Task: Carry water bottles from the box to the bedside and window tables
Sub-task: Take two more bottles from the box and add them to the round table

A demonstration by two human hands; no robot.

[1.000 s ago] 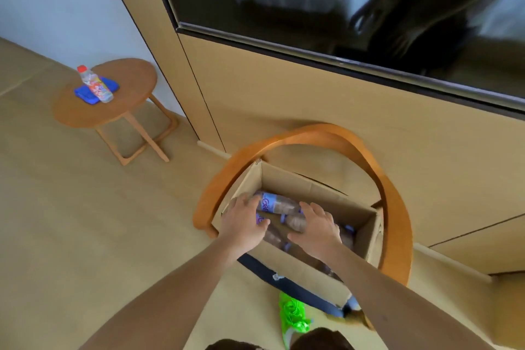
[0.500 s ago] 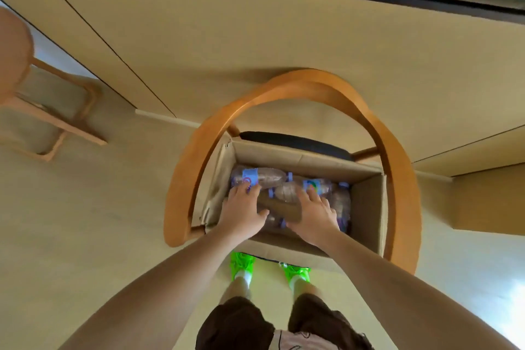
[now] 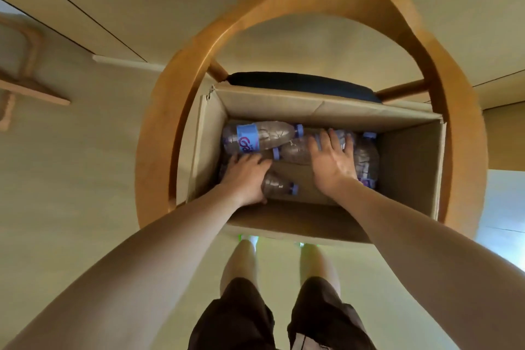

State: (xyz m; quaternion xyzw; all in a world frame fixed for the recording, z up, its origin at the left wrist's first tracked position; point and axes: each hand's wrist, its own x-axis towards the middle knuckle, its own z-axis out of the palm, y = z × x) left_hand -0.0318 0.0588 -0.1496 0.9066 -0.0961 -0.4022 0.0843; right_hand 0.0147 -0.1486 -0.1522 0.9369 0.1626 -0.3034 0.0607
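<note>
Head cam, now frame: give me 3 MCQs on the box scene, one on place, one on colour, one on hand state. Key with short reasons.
1. Where does the cardboard box sit?
A. on the chair
B. on a bed
C. on a window sill

2. What colour are the bottle caps?
A. red
B. purple-blue
C. green

3. What is the left hand doing?
A. hanging at the side
B. gripping a bottle low in the box
C. holding the box's flap

Key: 1 A, the dark seat shows behind the box, the wooden armrest curving around it. 2 B, the caps on the bottles all read purple-blue. 3 B, its fingers curl round the bottle; the right hand lies flat on another bottle.
</note>
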